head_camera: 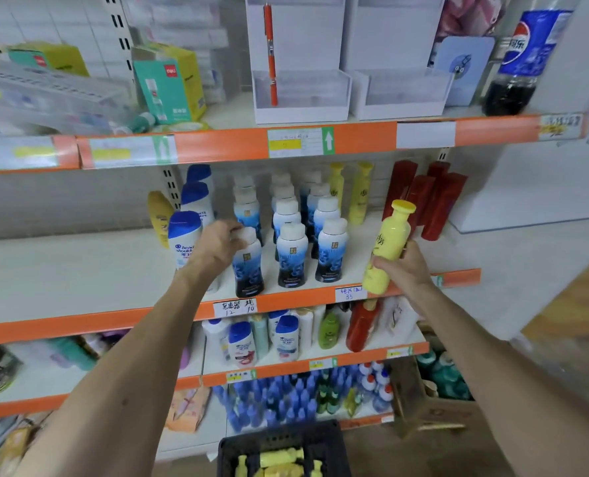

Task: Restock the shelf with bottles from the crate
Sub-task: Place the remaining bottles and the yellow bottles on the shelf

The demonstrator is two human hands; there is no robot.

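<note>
My right hand [403, 266] grips a yellow bottle [389, 246] around its lower half, tilted, in front of the middle shelf [79, 270] at its right end. My left hand [217, 242] holds the white cap of a blue-and-white bottle [248, 266] standing at the front of that shelf. Two more yellow bottles [360, 194] stand at the back of the shelf. A black crate [282, 442] at the bottom of the view holds several yellow bottles [279, 464].
Rows of blue-and-white bottles [293, 256], blue-capped shampoo bottles [183, 242] and red bottles [437, 204] fill the middle shelf. The upper shelf carries white display boxes [300, 108] and a cola bottle [523, 63]. Lower shelves hold more bottles. A cardboard box [430, 404] sits on the floor at right.
</note>
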